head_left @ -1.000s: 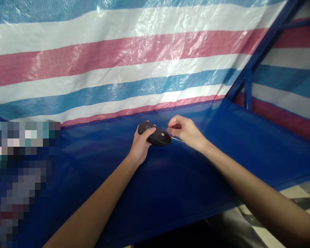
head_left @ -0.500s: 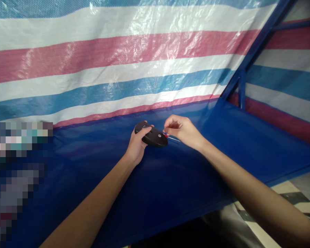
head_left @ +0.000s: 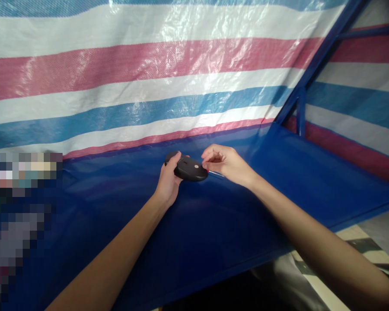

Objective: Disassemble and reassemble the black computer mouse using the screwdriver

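Gripping a black computer mouse (head_left: 190, 170), the left hand (head_left: 168, 185) lays its thumb across the near part of the upturned face, with the other fingers wrapped around the far side and underneath. A small pale round spot and a short dark slot show on that face, and the mouse's free end points towards the right hand (head_left: 227, 164). That hand is curled, thumb and forefinger drawn close together right at the mouse's end; whether they pinch something small or touch the casing, I cannot tell. Just below the right hand's fingers is a thin metal rod (head_left: 216, 173) with a red bit at its mouse-side end; whether it lies on the surface or is held is unclear. Beneath both hands spreads a glossy blue surface (head_left: 194, 233). Beyond them rises a shiny sheet (head_left: 149, 65) striped in red, white and blue, and farther to the right of the right hand a blue frame bar (head_left: 320, 65) slants upward. Well to the left of the left hand is a pixelated patch (head_left: 22, 177), its contents unreadable.
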Action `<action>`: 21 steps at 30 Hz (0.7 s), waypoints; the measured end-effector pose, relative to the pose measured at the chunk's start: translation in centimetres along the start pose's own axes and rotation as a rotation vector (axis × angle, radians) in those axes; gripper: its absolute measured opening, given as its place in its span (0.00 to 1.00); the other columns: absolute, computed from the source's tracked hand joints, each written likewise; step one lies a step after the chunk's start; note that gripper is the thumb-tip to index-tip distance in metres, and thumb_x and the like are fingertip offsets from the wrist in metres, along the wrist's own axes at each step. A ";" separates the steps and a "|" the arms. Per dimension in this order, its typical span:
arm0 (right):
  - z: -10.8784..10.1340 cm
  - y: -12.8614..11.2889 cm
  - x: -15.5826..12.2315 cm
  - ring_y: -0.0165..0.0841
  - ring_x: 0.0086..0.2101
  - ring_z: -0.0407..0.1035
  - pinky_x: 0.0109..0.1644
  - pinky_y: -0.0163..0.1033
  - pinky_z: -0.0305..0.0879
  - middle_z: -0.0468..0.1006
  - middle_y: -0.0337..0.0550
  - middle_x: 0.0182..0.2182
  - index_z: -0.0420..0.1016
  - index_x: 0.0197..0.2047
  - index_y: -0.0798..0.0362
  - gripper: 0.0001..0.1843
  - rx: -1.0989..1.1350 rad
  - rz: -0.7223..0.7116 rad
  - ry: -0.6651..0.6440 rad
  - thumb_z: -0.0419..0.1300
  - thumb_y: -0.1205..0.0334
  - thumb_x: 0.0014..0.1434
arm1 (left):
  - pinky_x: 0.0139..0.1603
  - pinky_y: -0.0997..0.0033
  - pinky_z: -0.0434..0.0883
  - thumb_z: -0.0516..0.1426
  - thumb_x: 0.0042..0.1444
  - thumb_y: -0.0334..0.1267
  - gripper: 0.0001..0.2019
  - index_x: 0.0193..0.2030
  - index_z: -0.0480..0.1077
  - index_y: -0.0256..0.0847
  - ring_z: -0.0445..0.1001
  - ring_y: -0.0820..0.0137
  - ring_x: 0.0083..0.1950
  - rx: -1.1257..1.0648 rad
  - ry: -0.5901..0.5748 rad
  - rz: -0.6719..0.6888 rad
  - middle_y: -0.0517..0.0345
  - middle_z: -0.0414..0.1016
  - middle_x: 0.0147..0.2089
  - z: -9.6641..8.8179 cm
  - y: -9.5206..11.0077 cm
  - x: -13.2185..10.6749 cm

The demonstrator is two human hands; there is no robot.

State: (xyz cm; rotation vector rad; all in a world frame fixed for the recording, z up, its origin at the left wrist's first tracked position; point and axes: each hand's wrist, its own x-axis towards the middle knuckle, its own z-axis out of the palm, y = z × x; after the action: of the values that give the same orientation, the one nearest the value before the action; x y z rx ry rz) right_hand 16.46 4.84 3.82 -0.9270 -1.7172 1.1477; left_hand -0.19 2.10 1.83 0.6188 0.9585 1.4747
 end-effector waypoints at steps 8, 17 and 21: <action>-0.5 -0.2 -0.1 0.30 0.27 0.71 0.33 0.36 0.67 0.78 0.39 0.26 0.74 0.31 0.54 0.08 -0.065 -0.028 -0.044 0.65 0.63 0.45 | 0.42 0.71 0.73 0.60 0.50 0.50 0.17 0.39 0.69 0.39 0.77 0.68 0.39 -0.003 0.011 0.006 0.55 0.76 0.36 -0.1 -0.4 0.4; -0.3 -0.5 -0.5 0.32 0.35 0.75 0.40 0.37 0.70 0.80 0.42 0.36 0.77 0.33 0.53 0.05 -0.103 -0.169 -0.088 0.62 0.63 0.52 | 0.43 0.71 0.72 0.60 0.51 0.50 0.17 0.40 0.69 0.38 0.76 0.67 0.42 -0.015 0.008 0.017 0.53 0.76 0.39 -0.3 -0.5 0.6; 0.0 -0.9 -0.6 0.32 0.34 0.74 0.40 0.38 0.70 0.79 0.42 0.34 0.77 0.36 0.53 0.07 -0.095 -0.153 -0.047 0.63 0.64 0.51 | 0.43 0.71 0.72 0.61 0.50 0.50 0.17 0.40 0.69 0.39 0.76 0.67 0.42 -0.030 0.007 0.019 0.54 0.76 0.38 -0.3 -0.5 0.6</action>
State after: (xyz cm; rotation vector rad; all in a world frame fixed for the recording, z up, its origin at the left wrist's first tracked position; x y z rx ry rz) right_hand 16.63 4.01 4.49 -0.8155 -1.8598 1.0026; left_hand -0.26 2.63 1.13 0.6030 0.9363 1.5059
